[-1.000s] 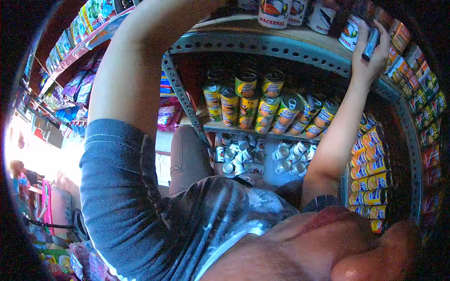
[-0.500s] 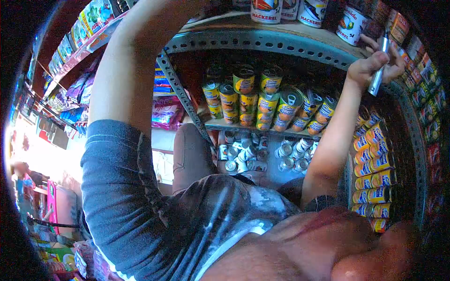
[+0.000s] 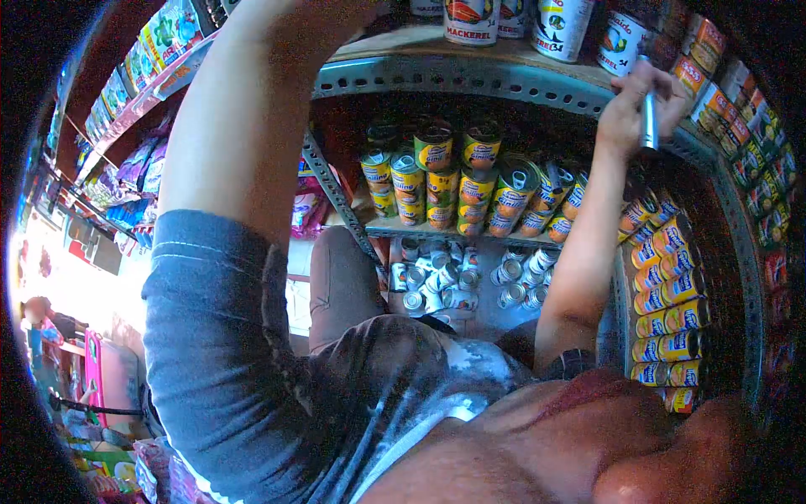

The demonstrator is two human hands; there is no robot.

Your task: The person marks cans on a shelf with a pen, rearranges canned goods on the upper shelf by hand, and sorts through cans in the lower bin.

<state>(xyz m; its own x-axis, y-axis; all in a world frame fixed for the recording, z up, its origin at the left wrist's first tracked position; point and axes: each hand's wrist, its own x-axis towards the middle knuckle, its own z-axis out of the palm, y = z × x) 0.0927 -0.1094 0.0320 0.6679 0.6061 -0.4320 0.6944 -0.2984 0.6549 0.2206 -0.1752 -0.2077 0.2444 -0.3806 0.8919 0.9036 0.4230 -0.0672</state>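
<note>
My right hand [image 3: 640,109] is raised at the upper right, its fingers wrapped round a silver marker pen [image 3: 649,126]. The pen points steeply up toward a white mackerel can [image 3: 621,44] on the upper shelf; whether its tip touches the can I cannot tell. Two more mackerel cans, one in the middle [image 3: 562,27] and one further left [image 3: 470,21], stand upright nearby. Dark handwritten marks show on these cans. My left arm [image 3: 222,126] reaches up past the top edge, and its hand is out of sight.
Beneath the perforated metal shelf edge [image 3: 470,77] stand stacked yellow-and-green cans [image 3: 476,195]. White cans [image 3: 437,277] lie lower down. Yellow cans [image 3: 672,290] and smaller cans [image 3: 714,105] line the right side. Packets [image 3: 168,34] fill the left shelf. Another person [image 3: 50,319] is at far left.
My right hand has shifted left, and the marker pen now stands more upright. The middle mackerel can shows its label turned, with a handwritten mark in view.
</note>
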